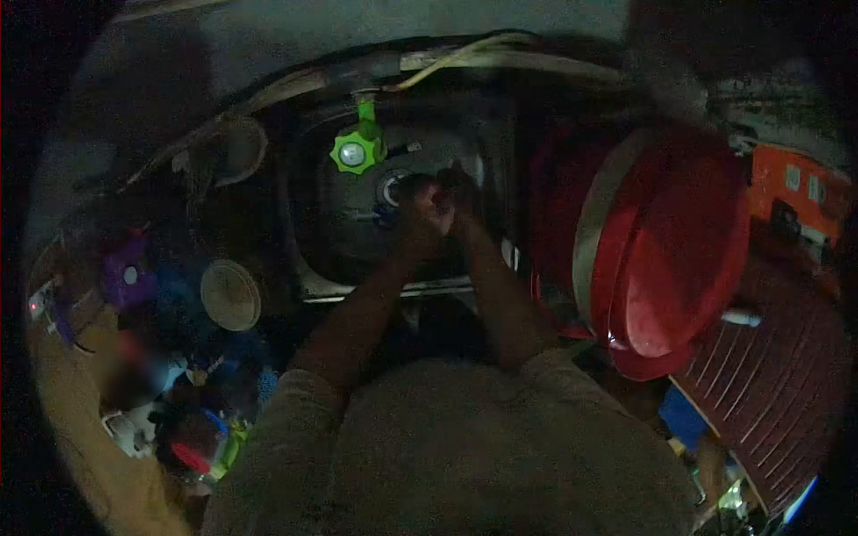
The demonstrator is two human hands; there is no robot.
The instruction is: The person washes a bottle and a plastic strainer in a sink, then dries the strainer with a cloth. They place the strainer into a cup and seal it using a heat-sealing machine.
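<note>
Both my hands are together over the sink (pixel 335 241), below and right of a green tap knob (pixel 354 153). My left hand (pixel 420 198) touches my right hand (pixel 458 198), and the two overlap in dim light. The fingers are too dark and blurred to make out, and no object shows between them. Just left of my left hand lie a round drain ring (pixel 391 188) and a small dark blue item (pixel 385 215) on the sink floor.
Large red basins (pixel 688 250) lean at the right, beside an orange box (pixel 791 183) and a ribbed brown surface (pixel 773 384). At the left are a round pale lid (pixel 230 295), a purple item (pixel 128 272) and mixed clutter. A pipe (pixel 295 87) runs behind the sink.
</note>
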